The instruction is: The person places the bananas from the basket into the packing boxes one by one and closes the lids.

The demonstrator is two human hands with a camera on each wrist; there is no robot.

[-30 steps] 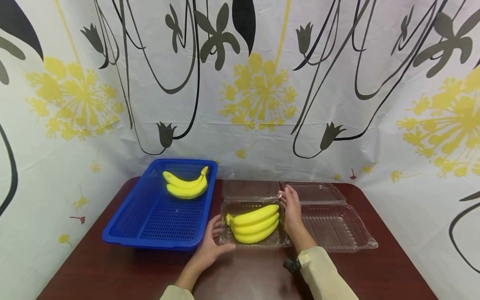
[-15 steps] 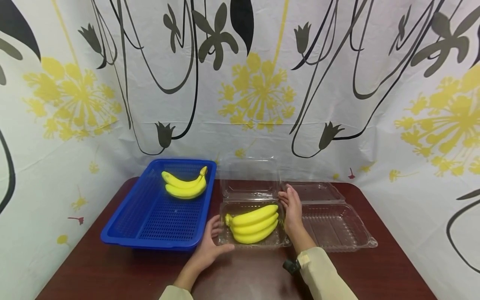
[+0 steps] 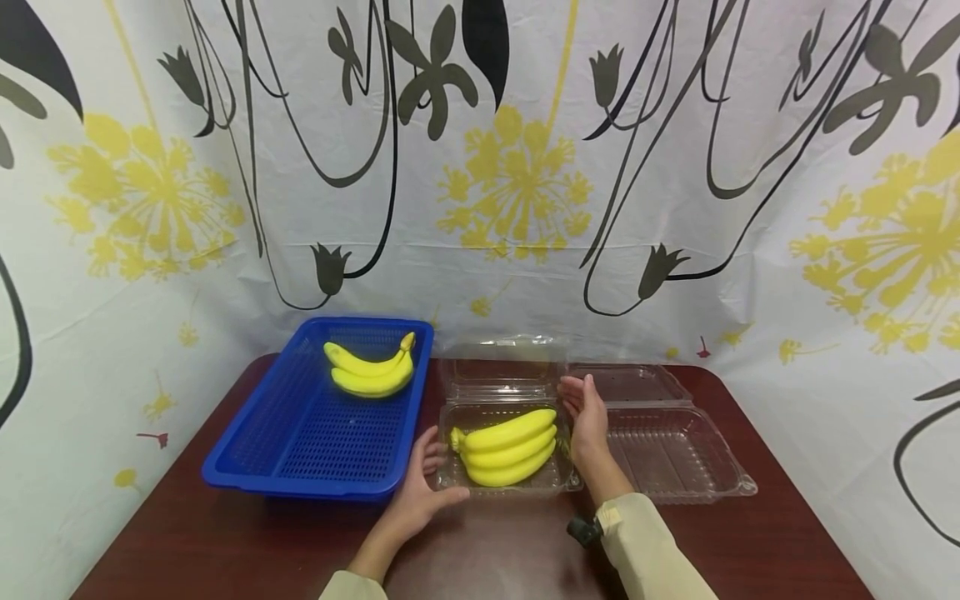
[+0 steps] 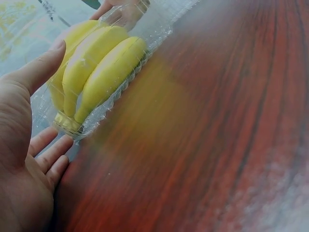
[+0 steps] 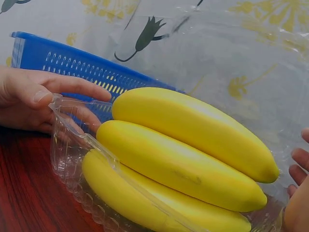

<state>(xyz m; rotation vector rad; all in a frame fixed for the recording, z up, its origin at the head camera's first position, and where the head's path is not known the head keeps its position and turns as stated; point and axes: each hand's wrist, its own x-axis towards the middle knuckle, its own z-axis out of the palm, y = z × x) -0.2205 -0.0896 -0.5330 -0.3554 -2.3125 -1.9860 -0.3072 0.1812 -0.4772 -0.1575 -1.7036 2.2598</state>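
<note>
A bunch of three yellow bananas (image 3: 506,450) lies inside a clear plastic clamshell box (image 3: 573,482), whose hinged lid (image 3: 502,367) leans up at the back. My left hand (image 3: 418,493) is at the box's left side, thumb spread from the fingers; in the right wrist view this hand (image 5: 36,99) is right against the box corner, though contact is hard to tell. On the other side, my right hand (image 3: 588,425) stands with loosely bent fingers near the lid hinge. Only part of the right hand (image 5: 300,193) shows in the right wrist view. Neither hand grips anything.
At the left stands a blue perforated basket (image 3: 247,450) holding another banana bunch (image 3: 372,371). A second clear box (image 3: 667,454), lid folded back, lies to the right of my right hand. Patterned cloth (image 3: 487,292) hangs behind the dark red table (image 3: 187,550).
The lid rose from leaning back to more upright, then dropped partway back again. My right hand has shifted very slightly rightward. The left hand and bananas stay put.
</note>
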